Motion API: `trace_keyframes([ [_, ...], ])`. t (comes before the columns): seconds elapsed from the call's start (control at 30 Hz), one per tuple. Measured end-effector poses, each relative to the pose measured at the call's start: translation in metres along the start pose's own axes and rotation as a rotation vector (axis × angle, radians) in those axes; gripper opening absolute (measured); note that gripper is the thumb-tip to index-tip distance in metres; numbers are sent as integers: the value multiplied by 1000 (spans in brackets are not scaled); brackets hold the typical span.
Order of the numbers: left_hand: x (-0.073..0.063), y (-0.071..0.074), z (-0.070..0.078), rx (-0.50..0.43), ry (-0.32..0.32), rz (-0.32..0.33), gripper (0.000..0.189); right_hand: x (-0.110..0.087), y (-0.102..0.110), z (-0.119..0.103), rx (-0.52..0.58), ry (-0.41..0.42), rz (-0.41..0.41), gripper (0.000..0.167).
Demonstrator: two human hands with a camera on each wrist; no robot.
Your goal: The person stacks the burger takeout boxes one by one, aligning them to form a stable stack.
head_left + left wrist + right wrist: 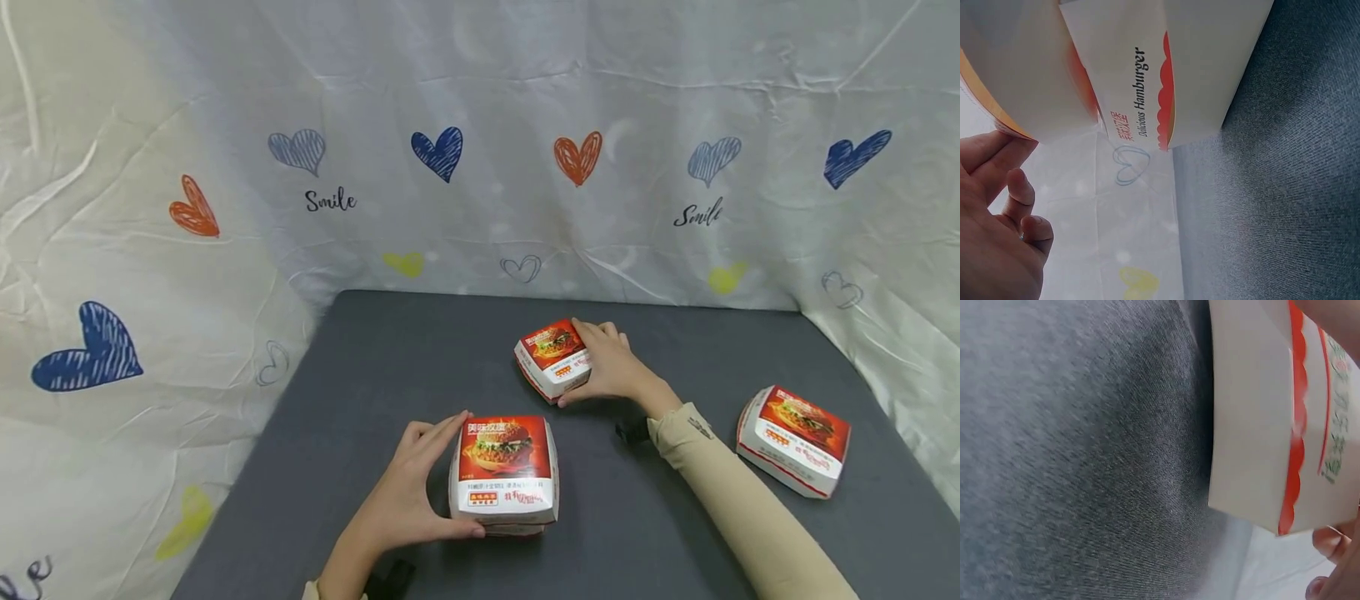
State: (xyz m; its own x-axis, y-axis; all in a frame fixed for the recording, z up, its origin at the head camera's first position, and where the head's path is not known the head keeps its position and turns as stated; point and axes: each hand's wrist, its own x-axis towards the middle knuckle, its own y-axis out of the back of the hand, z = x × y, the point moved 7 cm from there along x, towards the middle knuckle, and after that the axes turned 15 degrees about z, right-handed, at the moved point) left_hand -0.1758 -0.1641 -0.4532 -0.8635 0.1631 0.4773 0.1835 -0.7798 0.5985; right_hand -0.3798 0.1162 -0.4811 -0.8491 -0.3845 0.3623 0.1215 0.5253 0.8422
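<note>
Left hand (401, 498) grips the near burger box (507, 467) — beyond it, the right hand (613, 367) clamps the far box (551, 354).

A dark grey desk (420, 354) with a matte, finely textured surface is carrying squarish red-and-white cardboard boxes with a hamburger printed on top. One of them, the near box (504, 467), is standing toward the front, a little left of the middle; a white lower section (1204, 62) with a red scalloped edge is resting on the surface beneath its upper part, possibly as a separate box. Another, the far box (551, 354), is sitting askew near the back edge, its full contact with the desk staying uncertain. The right-hand box (795, 442) is lying at an angle near the right edge, well apart from the others.
</note>
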Motion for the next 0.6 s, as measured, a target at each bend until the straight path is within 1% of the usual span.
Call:
trace_keyframes([
  [0.1, 0, 2, -1, 1, 10, 1, 127, -1, 1, -2, 20, 15, -19, 145],
  [0.2, 0, 2, -1, -4, 11, 2, 127, 2, 3, -1, 67, 32, -53, 144],
  [0.3, 0, 2, -2, -12, 5, 4, 127, 6, 3, 2, 111, 43, -101, 144],
  [0.43, -2, 1, -3, -22, 15, 4, 126, 9, -1, 5, 142, 36, -163, 143],
  [0.5, -3, 1, -3, -22, 18, 5, 125, 10, -2, 6, 152, 31, -180, 141],
  [0.6, -3, 1, -4, -23, 18, 7, 126, 11, -2, 7, 164, 24, -180, 138],
])
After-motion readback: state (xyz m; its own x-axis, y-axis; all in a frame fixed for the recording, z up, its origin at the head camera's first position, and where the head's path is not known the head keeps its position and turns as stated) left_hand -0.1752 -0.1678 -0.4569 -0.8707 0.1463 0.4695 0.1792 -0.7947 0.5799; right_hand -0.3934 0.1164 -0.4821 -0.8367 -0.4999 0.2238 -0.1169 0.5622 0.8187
